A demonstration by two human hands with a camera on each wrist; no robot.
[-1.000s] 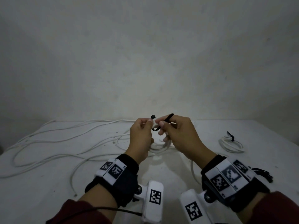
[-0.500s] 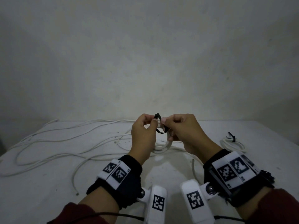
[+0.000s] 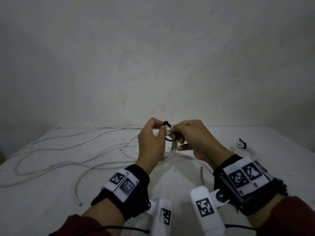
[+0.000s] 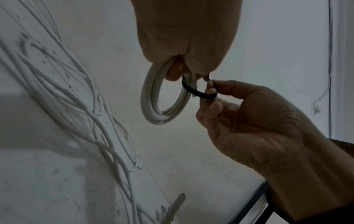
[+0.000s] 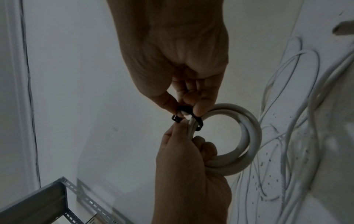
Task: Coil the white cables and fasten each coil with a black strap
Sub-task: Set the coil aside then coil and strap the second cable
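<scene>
The black strap (image 4: 199,93) is looped loosely round one side of the small white coil (image 4: 164,104), which I hold in the air above the table (image 3: 51,193), my left hand (image 3: 150,143) curled round the turns and pinching the strap's head while my right hand (image 3: 192,138) pinches the loop. If my left fingers (image 5: 206,149) slacken, I think the stiff turns will spring apart. A slip of my right fingertips (image 5: 198,108) could pull the tail out of the head, and the many loose cables (image 3: 68,150) would still wait.

Three views, one shared spot
Head camera looks forward-down over the counter (image 3: 51,193); both wrist cameras sit close, facing along the hands toward the same coil (image 4: 162,106).
</scene>
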